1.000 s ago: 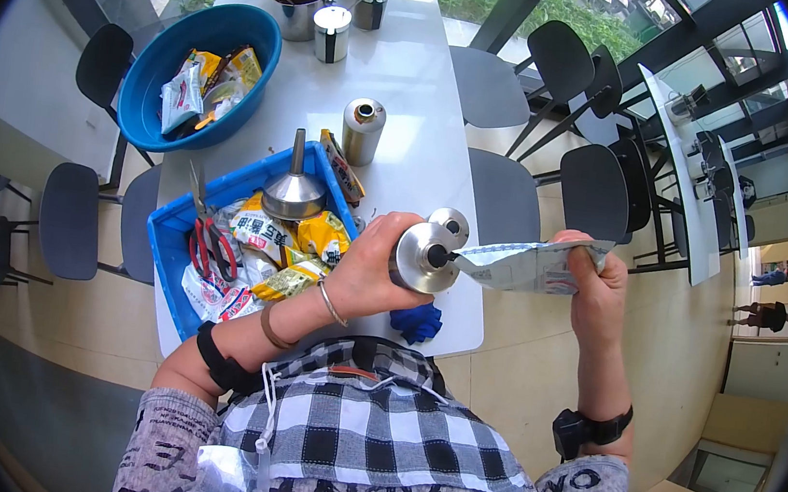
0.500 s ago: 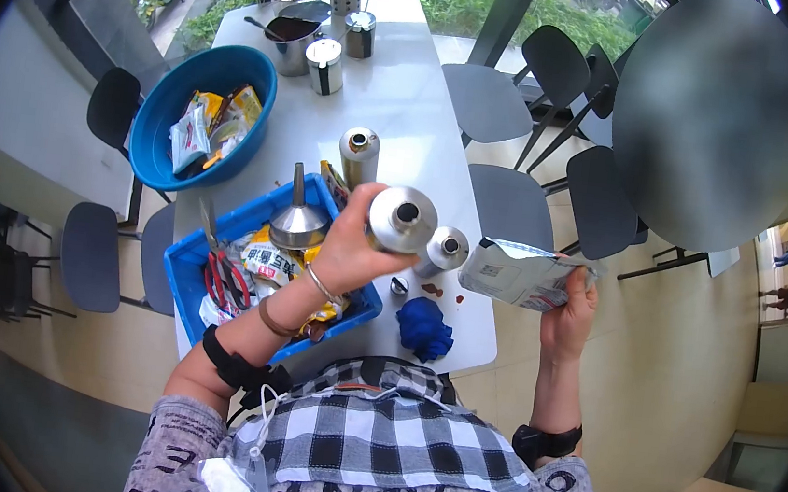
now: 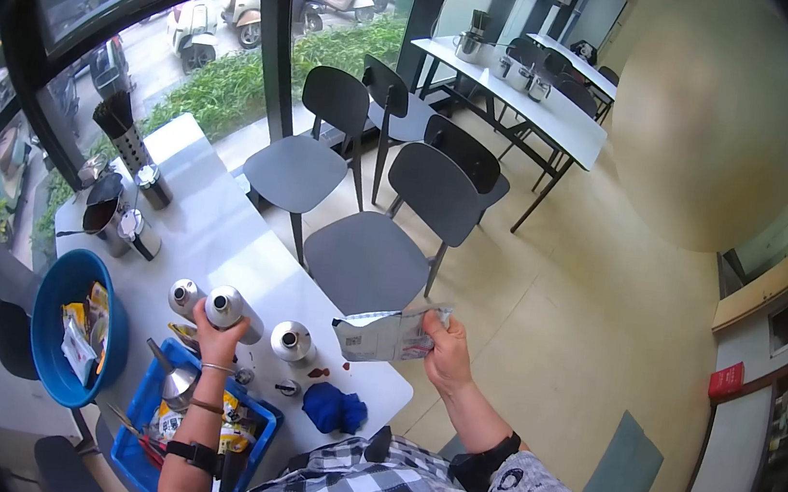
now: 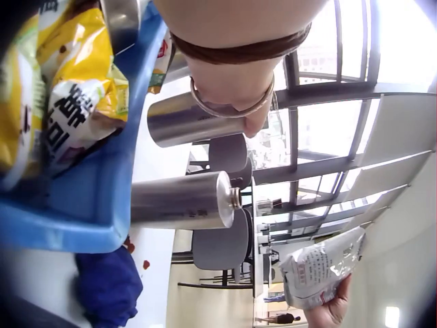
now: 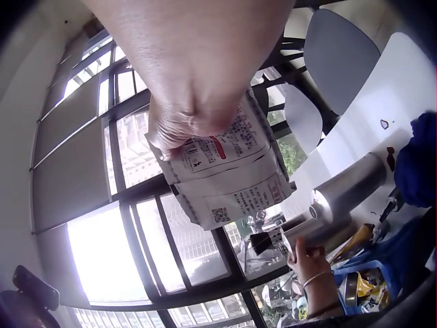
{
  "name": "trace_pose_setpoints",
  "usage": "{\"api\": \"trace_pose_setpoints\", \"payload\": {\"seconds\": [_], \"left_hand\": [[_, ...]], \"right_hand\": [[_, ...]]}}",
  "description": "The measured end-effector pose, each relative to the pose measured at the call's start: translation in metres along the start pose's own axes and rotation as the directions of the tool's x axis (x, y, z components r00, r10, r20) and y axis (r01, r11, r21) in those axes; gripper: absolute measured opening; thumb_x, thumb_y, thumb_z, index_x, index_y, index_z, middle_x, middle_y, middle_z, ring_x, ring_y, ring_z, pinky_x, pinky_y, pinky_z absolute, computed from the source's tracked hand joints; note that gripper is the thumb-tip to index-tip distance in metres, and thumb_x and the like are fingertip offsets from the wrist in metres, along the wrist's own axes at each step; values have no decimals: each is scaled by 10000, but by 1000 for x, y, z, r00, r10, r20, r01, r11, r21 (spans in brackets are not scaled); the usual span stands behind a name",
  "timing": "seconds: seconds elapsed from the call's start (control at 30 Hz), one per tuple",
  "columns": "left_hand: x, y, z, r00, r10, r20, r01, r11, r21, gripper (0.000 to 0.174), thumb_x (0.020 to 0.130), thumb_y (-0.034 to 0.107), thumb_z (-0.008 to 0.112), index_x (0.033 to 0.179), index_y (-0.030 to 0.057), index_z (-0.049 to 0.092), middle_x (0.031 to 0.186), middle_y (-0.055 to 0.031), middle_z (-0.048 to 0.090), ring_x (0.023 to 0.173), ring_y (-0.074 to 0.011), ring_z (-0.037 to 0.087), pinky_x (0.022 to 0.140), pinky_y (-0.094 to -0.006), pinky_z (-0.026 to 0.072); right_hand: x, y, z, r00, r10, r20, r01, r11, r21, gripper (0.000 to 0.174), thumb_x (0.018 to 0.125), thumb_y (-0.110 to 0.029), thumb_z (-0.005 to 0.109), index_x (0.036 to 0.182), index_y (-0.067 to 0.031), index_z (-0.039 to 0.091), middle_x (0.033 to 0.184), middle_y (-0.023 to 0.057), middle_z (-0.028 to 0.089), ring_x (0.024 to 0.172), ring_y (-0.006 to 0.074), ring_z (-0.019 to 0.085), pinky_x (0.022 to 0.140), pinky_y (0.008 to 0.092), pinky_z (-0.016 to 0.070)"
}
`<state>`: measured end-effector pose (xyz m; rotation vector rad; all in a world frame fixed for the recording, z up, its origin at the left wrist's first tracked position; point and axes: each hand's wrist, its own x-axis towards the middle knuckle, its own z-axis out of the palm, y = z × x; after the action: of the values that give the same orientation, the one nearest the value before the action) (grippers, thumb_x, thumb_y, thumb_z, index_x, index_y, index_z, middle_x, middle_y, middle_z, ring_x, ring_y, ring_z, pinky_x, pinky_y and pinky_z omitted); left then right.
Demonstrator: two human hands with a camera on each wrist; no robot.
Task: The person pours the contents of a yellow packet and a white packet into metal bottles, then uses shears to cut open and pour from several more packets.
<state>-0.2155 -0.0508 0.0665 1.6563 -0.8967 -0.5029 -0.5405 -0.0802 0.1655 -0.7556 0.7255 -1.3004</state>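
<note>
In the head view the left hand [image 3: 219, 339] grips a silver metal bottle [image 3: 226, 306] on the white table, close beside a second silver bottle [image 3: 183, 295]. A third bottle [image 3: 292, 342], uncapped, stands to the right; the left wrist view shows its threaded neck [image 4: 235, 198]. The right hand [image 3: 448, 354] pinches one end of a white and grey printed pouch [image 3: 384, 335], held up past the table's edge. Printed text and a square code show on the pouch [image 5: 225, 178] in the right wrist view.
A blue crate [image 3: 269, 424] holds yellow packets, a metal funnel [image 3: 179, 386] and red-handled scissors. Left of it is a blue basin [image 3: 113, 362] with packets. A blue cloth [image 3: 334, 408] and reddish spots lie near the third bottle. Chairs [image 3: 368, 258] stand beyond the table.
The left hand has moved its bottle away from the third bottle, over beside the second one. The pouch stays in the right hand, apart from the bottles. The head view has swung right.
</note>
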Motion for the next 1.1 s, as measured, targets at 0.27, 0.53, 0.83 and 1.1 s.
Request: {"api": "trace_pose_setpoints", "payload": {"seconds": [0.27, 0.53, 0.83, 1.1], "left_hand": [[1, -51, 21, 997, -24, -76, 33, 993, 110, 754, 492, 169, 755, 1136, 27, 390, 1076, -128, 446, 1015, -257, 462, 888, -334, 384], [-5, -37, 23, 993, -43, -110, 68, 968, 240, 811, 502, 233, 790, 1152, 56, 338, 1042, -193, 510, 1014, -338, 484, 860, -388, 405], [-15, 28, -40, 995, -64, -83, 104, 514, 852, 452, 695, 298, 654, 1038, 81, 455, 926, -106, 558, 862, -295, 560, 698, -411, 473], [28, -15, -53, 908, -409, -94, 256, 362, 897, 164, 755, 175, 538, 850, 95, 645, 872, -127, 639, 820, -283, 616, 690, -376, 494]], "right_hand": [[2, 10, -47, 994, -12, -105, 6, 998, -62, 132, 851, -198, 560, 912, -80, 559, 855, 35, 599, 803, 147, 573, 689, 311, 466], [2, 11, -44, 997, -73, -23, 72, 997, -36, 180, 875, -201, 526, 967, -54, 574, 918, 44, 607, 860, 145, 552, 798, 294, 415], [5, 15, -40, 999, -35, -35, 34, 999, -18, 188, 877, -206, 524, 952, -40, 569, 922, 43, 598, 881, 144, 534, 819, 299, 398], [5, 17, -36, 1000, -21, 20, 21, 1000, 11, 221, 881, -214, 515, 958, -13, 563, 928, 65, 593, 878, 159, 536, 823, 305, 399]]}}
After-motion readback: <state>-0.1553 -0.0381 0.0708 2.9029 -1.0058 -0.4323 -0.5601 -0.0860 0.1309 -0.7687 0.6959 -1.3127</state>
